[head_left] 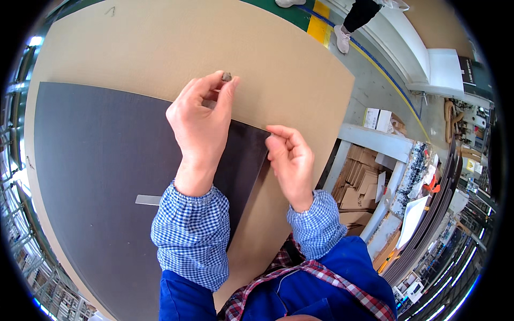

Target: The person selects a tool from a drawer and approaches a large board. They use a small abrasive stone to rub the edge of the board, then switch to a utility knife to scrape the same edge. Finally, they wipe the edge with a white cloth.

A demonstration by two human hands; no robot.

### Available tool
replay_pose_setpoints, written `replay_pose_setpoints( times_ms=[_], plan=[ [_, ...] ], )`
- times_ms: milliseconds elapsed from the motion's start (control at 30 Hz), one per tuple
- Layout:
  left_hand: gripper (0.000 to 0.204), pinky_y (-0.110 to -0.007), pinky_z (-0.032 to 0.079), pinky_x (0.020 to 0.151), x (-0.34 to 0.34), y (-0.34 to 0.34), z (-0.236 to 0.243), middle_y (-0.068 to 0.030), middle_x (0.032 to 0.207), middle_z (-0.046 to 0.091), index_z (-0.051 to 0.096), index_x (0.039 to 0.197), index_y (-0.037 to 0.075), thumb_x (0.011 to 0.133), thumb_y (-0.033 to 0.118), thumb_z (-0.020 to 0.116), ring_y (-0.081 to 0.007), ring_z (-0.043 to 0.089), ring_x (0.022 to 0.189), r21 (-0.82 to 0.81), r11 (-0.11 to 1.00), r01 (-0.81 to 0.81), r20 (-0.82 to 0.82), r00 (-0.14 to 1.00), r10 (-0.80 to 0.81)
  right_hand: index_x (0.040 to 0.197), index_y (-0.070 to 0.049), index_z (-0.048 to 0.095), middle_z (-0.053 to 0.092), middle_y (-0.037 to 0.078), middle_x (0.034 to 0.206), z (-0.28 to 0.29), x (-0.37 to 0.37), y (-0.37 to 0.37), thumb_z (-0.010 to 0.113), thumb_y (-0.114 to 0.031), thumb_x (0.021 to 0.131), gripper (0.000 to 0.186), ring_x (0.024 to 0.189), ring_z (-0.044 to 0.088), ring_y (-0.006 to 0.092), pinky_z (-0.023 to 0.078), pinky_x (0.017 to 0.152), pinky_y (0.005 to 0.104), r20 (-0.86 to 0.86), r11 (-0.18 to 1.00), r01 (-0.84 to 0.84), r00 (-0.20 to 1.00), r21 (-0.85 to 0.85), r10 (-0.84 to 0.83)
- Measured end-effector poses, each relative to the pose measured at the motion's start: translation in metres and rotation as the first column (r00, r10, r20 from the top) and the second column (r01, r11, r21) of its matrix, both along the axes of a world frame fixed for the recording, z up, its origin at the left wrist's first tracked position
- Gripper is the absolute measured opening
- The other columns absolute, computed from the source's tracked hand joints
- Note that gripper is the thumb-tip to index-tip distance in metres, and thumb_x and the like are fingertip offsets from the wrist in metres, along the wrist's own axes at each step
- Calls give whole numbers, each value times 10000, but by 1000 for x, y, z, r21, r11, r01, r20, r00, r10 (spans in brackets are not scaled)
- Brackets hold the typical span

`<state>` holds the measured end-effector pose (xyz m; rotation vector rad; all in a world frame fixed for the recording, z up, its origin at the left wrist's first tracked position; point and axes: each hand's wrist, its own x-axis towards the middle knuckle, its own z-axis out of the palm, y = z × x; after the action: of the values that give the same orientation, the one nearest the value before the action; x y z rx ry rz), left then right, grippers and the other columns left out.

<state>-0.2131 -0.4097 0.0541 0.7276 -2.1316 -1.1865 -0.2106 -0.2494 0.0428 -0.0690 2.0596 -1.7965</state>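
Left hand [199, 131] up with a little grey-brown bit [227, 77] pinched between thumb and fingertips, over the tan board [289, 64].
My right hand [293, 163] is bent in at the dark panel [101, 160]'s corner, thumb and forefinger nearly together; can't tell if they're gripping. There's a scribble [110, 10] on the board, unreadable. My checked left sleeve [193, 232] blocks some panel; cardboard pieces [360, 184] sit off right, someone's pale shoe [342, 40] beyond.

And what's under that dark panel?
The dark panel lies over a tan surface, which shows beyond its edges; anything directly beneath the panel is covered and can't be seen.
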Motion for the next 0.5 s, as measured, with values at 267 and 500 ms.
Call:
replay_pose_setpoints(
  times_ms=[267,500],
  plan=[
    [197,-220,511,630,3,-2,-6,-63,785,696,690,932,-36,798,96,751,-90,629,664,188,981,-38,-83,995,54,827,3,573,493,-15,568,4,-10,-8,575,-192,955,233,478,412,21,315,429,180,31,1000,6,1000,-6,-6],
    [229,-213,507,663,5,-7,1,-80,805,688,679,968,-64,828,108,735,-103,632,686,359,933,-12,-182,980,83,969,8,598,514,6,603,-1,-10,2,462,-224,1004,271,450,408,29,318,406,171,83,993,38,996,-111,-29]
  ],
)
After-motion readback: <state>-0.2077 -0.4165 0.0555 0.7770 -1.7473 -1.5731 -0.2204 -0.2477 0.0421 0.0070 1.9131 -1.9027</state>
